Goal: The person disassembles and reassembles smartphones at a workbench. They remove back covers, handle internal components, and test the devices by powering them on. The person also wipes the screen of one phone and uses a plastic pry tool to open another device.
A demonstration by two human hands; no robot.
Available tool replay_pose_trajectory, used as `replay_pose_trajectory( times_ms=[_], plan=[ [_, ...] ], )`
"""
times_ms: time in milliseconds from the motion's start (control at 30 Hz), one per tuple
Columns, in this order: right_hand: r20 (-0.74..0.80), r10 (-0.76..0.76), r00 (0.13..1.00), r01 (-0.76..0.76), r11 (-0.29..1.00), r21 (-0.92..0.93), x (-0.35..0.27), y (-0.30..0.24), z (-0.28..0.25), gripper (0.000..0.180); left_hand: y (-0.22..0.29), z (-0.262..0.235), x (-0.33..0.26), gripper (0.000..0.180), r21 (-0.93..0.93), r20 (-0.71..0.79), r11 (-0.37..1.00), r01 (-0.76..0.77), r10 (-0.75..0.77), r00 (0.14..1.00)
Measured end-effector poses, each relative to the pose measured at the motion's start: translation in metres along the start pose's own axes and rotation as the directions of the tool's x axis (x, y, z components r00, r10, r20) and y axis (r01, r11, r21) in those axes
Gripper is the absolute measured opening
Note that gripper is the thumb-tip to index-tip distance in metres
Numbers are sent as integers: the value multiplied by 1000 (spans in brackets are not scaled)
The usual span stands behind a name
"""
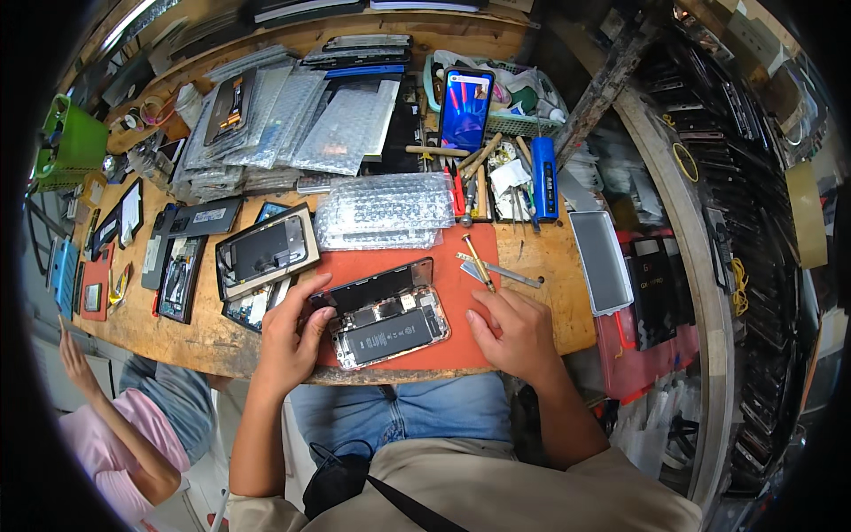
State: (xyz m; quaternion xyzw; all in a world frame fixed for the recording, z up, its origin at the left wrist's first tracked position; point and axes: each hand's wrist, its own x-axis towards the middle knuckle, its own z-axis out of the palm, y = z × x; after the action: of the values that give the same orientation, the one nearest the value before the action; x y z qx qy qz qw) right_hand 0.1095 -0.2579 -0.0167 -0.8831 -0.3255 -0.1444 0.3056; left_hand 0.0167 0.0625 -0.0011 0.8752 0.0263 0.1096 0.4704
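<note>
A smartphone with its back half exposed lies on the red-orange mat (448, 337). Its body (390, 335) shows a large black battery and bare internal parts. The detached-looking display panel (379, 288) stands tilted up along the far edge; whether a cable still joins it is hidden. My left hand (294, 339) grips the panel's left end between thumb and fingers. To the right of the phone my right hand (519, 335) hovers with thumb and forefinger apart. Its fingertips are beside the lower end of a gold screwdriver (477, 260), which crosses metal tweezers (505, 270).
Bubble-wrap packets (386, 211) lie behind the mat. Opened phones and a framed panel (266, 253) crowd the left. A lit phone (465, 111) stands at the back, near a blue electric tool (543, 177). A grey tray (601, 262) sits right. Another person (133, 434) is at lower left.
</note>
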Motion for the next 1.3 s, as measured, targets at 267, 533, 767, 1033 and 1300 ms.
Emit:
replay_pose_trajectory(
  times_ms=[267,533,767,1033,1300],
  plan=[
    [0,17,1000,-17,999,34,0,1,0,25,5,9,5,32,44,-57,992,-121,123,991],
    [-55,-9,998,13,997,71,3,2,1,24,-4,6,10,17,6,-21,993,-115,115,993],
    [33,28,999,-29,999,36,2,-1,-2,25,-12,7,-1,14,-89,-142,993,-75,62,988],
    [26,76,997,-76,997,29,-2,2,1,22,-14,11,1,13,-126,-200,988,-85,58,978],
    [275,13,961,-93,955,283,32,-44,-2,12,-22,16,-6,15,-246,-277,968,-44,-27,960]
  ],
)
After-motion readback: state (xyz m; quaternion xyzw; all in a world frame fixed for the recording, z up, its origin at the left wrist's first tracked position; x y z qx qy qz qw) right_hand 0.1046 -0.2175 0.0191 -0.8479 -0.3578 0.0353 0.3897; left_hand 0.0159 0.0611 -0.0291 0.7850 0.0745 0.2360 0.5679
